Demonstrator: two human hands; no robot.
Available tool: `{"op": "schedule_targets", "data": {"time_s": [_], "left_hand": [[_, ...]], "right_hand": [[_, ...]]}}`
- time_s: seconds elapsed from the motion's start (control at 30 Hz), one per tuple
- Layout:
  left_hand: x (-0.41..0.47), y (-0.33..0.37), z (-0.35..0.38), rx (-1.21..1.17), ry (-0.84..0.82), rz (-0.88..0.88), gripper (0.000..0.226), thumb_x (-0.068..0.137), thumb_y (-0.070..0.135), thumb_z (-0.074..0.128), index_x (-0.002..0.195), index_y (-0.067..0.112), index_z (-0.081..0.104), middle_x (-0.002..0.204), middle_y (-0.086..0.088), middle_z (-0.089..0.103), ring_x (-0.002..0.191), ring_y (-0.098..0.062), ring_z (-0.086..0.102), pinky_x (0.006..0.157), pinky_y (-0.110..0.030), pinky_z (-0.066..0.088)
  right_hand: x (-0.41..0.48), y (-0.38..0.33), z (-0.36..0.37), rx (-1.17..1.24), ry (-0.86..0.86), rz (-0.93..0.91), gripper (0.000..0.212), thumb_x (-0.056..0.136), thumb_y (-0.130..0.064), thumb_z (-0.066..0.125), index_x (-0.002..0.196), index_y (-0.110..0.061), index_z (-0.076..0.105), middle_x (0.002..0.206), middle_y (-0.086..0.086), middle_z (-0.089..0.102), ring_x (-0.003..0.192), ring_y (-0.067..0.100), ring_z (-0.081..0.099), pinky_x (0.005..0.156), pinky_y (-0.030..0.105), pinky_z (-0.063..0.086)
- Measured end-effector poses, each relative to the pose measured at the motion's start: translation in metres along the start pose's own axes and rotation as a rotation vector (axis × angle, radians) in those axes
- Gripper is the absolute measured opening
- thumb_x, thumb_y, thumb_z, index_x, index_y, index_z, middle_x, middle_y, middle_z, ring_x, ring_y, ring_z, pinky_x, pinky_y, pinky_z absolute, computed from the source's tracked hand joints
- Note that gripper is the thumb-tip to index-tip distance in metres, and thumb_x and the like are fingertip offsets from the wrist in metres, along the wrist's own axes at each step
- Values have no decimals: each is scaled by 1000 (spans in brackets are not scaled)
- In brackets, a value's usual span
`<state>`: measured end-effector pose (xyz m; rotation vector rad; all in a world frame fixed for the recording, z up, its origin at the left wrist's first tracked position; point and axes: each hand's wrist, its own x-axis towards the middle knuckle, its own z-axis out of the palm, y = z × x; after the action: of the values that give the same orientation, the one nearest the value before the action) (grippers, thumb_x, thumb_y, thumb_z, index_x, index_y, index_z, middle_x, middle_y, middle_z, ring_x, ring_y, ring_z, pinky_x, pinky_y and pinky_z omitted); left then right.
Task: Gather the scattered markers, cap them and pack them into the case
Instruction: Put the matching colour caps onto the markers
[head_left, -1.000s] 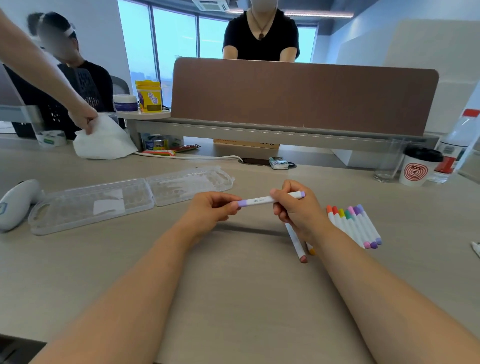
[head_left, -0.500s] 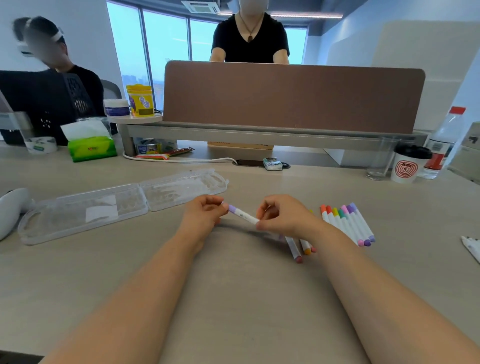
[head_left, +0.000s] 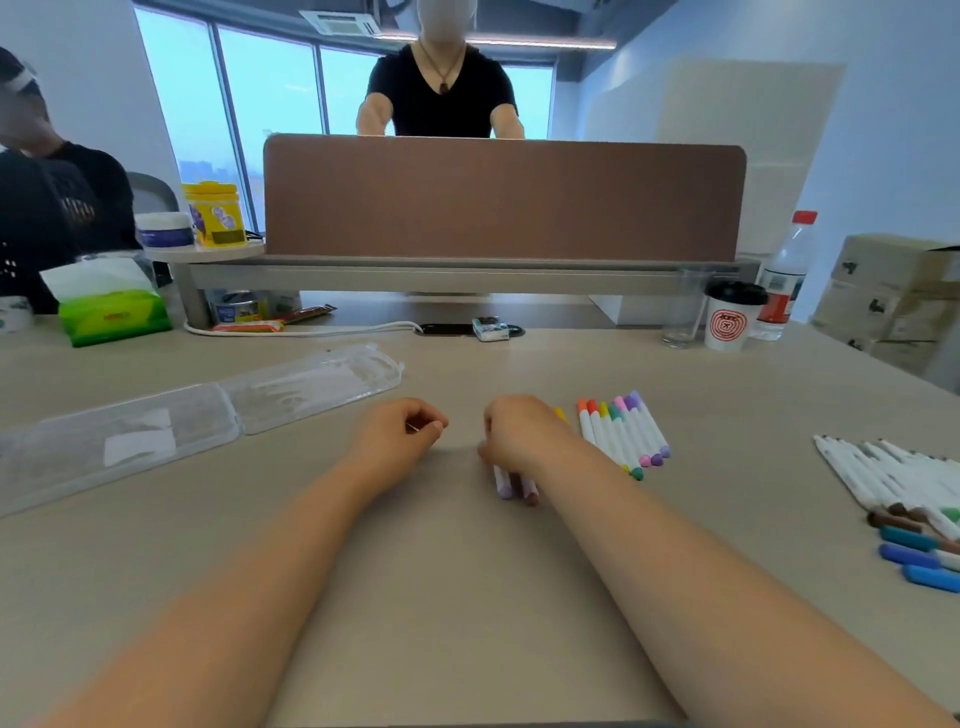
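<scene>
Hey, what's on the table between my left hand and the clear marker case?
Nothing: the head view shows only bare table between the left hand and the case.

Case (head_left: 197, 421) is lying on the table (head_left: 441, 597), left of the left hand (head_left: 397, 439). Two markers (head_left: 514, 486) are sitting under the right hand (head_left: 519, 431). Marker row (head_left: 623, 436) is lying just right of it, marker batch (head_left: 893, 483) at far right. Glass (head_left: 680, 322), cup (head_left: 732, 317) and bottle (head_left: 784, 275) are standing behind.
</scene>
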<state>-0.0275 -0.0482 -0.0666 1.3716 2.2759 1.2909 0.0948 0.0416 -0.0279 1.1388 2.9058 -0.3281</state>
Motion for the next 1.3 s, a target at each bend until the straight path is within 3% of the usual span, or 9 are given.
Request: {"op": "schedule_targets", "data": {"time_s": [0.07, 0.17, 0.3, 0.47, 0.57, 0.7, 0.83, 1.03, 1.3], "left_hand": [[-1, 9, 2, 41, -23, 14, 17, 89, 14, 58, 78, 27, 62, 72, 11, 60, 76, -15, 58, 76, -31, 49], [-5, 28, 15, 102, -62, 64, 10, 89, 16, 58, 85, 22, 66, 77, 6, 62, 79, -15, 59, 75, -28, 48], [-10, 67, 49, 125, -128, 168, 13, 89, 16, 58, 96, 13, 69, 84, 3, 61, 80, -12, 55, 72, -21, 40], [-21, 128, 112, 31, -227, 296, 9, 89, 15, 58, 86, 16, 67, 74, 5, 62, 70, -9, 57, 69, -18, 47], [-31, 163, 149, 56, -307, 400, 14, 90, 18, 57, 98, 15, 69, 89, 5, 65, 79, -4, 54, 77, -13, 38], [-42, 196, 189, 101, -415, 487, 20, 92, 20, 55, 107, 15, 67, 107, 0, 66, 90, -8, 54, 81, -17, 40], [-53, 217, 216, 167, -494, 644, 23, 90, 24, 58, 110, 17, 68, 107, 0, 63, 88, -8, 55, 79, -19, 42], [-66, 231, 244, 406, -554, 806, 31, 86, 41, 61, 111, 24, 68, 103, 2, 56, 91, -15, 53, 76, -30, 45], [-54, 223, 244, 493, -536, 825, 24, 87, 35, 59, 107, 23, 66, 103, 3, 66, 90, -13, 57, 80, -29, 50]], "right_hand": [[-11, 10, -4, 52, 110, -6, 9, 90, -21, 52, 87, -14, 57, 88, 7, 60, 81, 23, 55, 63, 27, 41], [-34, 37, -9, 163, 218, 17, 17, 93, -26, 48, 82, -14, 54, 81, 6, 59, 77, 25, 57, 57, 27, 41], [-66, 82, -11, 188, 355, 63, 14, 85, -20, 53, 71, -19, 52, 92, 9, 66, 93, 27, 58, 82, 32, 42], [-111, 149, -13, 207, 427, 165, 18, 87, -25, 57, 71, -18, 51, 80, 4, 59, 78, 21, 52, 64, 27, 36], [-142, 188, -15, 227, 458, 224, 17, 88, -28, 58, 74, -21, 52, 75, -4, 55, 75, 16, 52, 66, 26, 39], [-178, 235, -20, 243, 461, 307, 18, 88, -30, 61, 73, -23, 52, 69, -9, 52, 73, 14, 54, 67, 26, 41], [-208, 271, -21, 258, 509, 391, 17, 89, -23, 60, 73, -22, 55, 64, -13, 51, 60, 2, 46, 52, 12, 29], [-226, 294, -18, 247, 565, 417, 10, 88, -25, 62, 84, -16, 64, 72, -6, 57, 63, 6, 47, 55, 16, 35], [-213, 303, -16, 281, 639, 426, 10, 89, -23, 60, 81, -18, 61, 71, -6, 58, 63, 5, 49, 55, 15, 37]]}}
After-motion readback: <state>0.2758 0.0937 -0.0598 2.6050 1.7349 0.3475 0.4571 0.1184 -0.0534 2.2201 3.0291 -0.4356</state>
